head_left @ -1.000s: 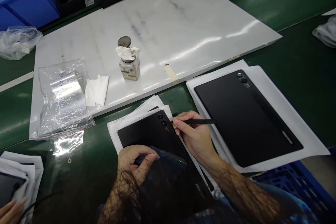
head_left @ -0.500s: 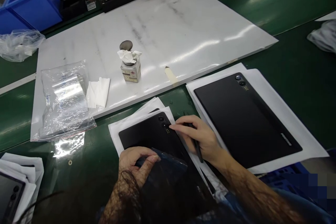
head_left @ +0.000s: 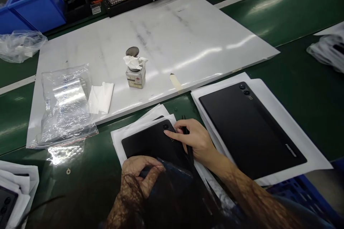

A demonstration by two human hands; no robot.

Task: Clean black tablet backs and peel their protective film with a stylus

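A black tablet lies back up on white sheets in front of me, its camera lenses at the far right corner. My left hand is over its near part, thumb and fingers pinching a bluish clear film. Black tweezers sit in my right hand, tips pointing away from me. That hand's thumb rests by the tablet's camera lenses and covers part of them. A second black tablet lies to the right on its own white sheets.
On the white board stand a small open metal tin with tissue in its mouth, a folded white cloth and a clear plastic bag. Blue bins are far left. More wrapped tablets lie near left.
My right thumb has moved left and slightly down, further over the camera lenses. The tweezers have shifted left with that hand. My left hand still pinches the film. The view has tilted slightly.
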